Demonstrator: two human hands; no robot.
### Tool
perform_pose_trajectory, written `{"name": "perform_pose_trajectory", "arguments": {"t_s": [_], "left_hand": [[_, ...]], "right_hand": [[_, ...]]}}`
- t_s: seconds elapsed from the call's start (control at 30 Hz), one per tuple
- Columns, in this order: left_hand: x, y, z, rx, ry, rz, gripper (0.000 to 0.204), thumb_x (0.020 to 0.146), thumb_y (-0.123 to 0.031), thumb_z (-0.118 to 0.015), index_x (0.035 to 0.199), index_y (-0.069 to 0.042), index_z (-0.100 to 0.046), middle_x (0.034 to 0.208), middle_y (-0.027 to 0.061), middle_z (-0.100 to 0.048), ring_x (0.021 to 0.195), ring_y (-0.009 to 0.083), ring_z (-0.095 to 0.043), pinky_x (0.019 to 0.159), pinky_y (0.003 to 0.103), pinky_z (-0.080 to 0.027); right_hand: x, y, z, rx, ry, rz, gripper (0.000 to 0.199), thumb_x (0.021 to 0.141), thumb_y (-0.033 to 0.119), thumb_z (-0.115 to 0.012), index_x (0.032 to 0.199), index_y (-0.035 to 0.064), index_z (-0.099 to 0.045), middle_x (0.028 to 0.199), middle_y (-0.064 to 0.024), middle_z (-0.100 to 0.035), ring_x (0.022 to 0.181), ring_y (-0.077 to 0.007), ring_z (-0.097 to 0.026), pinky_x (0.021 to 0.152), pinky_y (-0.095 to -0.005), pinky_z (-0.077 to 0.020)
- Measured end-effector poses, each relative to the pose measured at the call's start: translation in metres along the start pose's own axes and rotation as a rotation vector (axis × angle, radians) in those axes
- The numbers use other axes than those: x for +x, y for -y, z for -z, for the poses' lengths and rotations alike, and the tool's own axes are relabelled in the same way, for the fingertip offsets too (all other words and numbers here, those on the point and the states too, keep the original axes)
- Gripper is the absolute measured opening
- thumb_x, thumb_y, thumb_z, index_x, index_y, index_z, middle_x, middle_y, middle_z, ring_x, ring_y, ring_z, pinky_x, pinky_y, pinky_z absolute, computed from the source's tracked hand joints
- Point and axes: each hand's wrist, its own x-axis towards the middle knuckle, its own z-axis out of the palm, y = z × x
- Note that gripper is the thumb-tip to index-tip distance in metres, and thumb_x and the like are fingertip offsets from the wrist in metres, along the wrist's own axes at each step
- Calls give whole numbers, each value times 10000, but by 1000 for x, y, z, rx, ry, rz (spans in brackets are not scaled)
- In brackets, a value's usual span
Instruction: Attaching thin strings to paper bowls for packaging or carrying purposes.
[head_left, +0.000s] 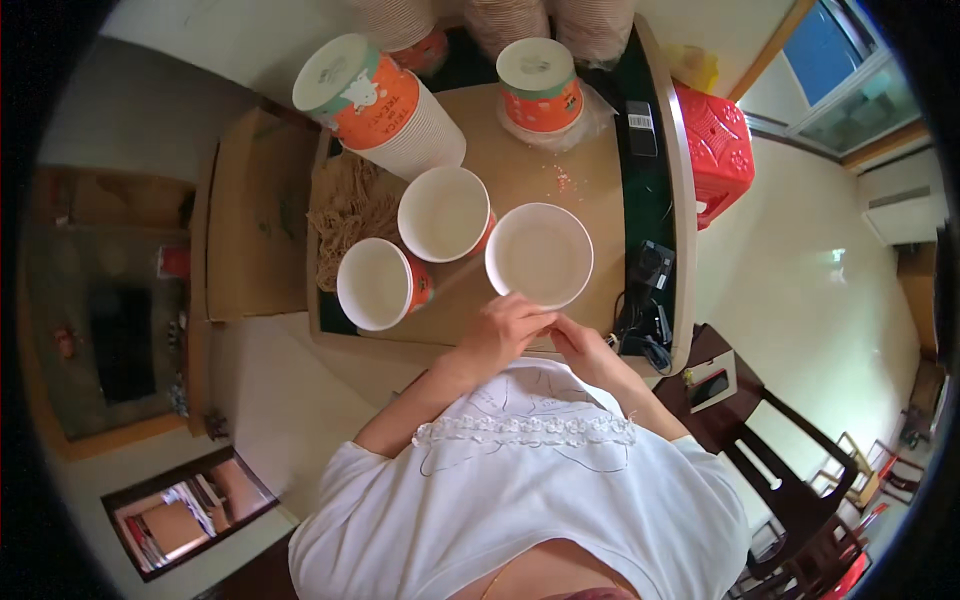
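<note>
Wears a white top (535,480) at the near side of a table (685,225). Reaches forward with both forearms, bringing left hand (510,325) and right hand (592,355) close together, with fingers curled inward, at the near rim of an open white-lined tub (540,250). Has this tub mouth up on brown cardboard (605,190), directly beyond the hands, with left fingers overlapping its rim and right fingertips just beside them. Cannot tell the grip of either hand, clamped or merely resting, with the undersides of the fingers hidden. To the right, near the table's edge, shows black cables (632,335) and, slightly farther, a small black device (655,264). To the left of the tub, has a near-left tub (373,284) and, a little farther, a middle tub (444,214), both open, with white rims and orange outsides. Beyond these, at the left, shows a heap of tan crinkled strands (345,215). Farther on, has small orange crumbs (562,182) on the cardboard, a tall nested stack (385,105) at the left, and an upturned orange tub (541,108) with clear plastic around its lower part. To the right, beyond the table, shows a red stool (712,150); at the far edge, more stacked tubs (508,20).
</note>
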Motion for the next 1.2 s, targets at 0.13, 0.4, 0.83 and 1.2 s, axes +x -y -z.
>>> {"name": "perform_pose_trajectory", "arguments": {"t_s": [0.13, 0.4, 0.83, 1.2], "left_hand": [[-3, 31, -3, -158, 56, 148, 120, 723, -75, -691, 839, -60, -661, 865, 78, -627, 804, 256, -603, 686, 353, -501], [-24, 69, -32, 74, 498, 15, 302, 707, -170, -684, 986, -80, -613, 921, 102, -607, 925, 283, -563, 839, 414, -431], [3, 32, 9, -228, -26, 149, 239, 735, 36, -659, 964, -31, -659, 787, 97, -634, 718, 195, -621, 645, 295, -497], [0, 38, -8, -916, 29, 701, 77, 846, -17, -595, 892, 25, -641, 730, 33, -622, 689, 85, -584, 623, 228, -478]], "right_hand": [[13, 22, 15, -62, -153, -227, 99, 868, 82, -557, 925, 12, -598, 805, -172, -629, 725, -262, -630, 644, -316, -479], [44, 38, 49, -82, -374, -99, 113, 860, 87, -574, 921, -5, -593, 790, -166, -631, 685, -230, -621, 618, -295, -467], [38, 43, 12, -171, -123, -45, 133, 850, 148, -608, 937, 48, -595, 734, -148, -614, 631, -289, -608, 569, -351, -471], [38, 34, 10, -29, -251, -139, 61, 812, 27, -647, 872, 17, -645, 603, 12, -521, 509, -24, -362, 453, -198, -297]]}}
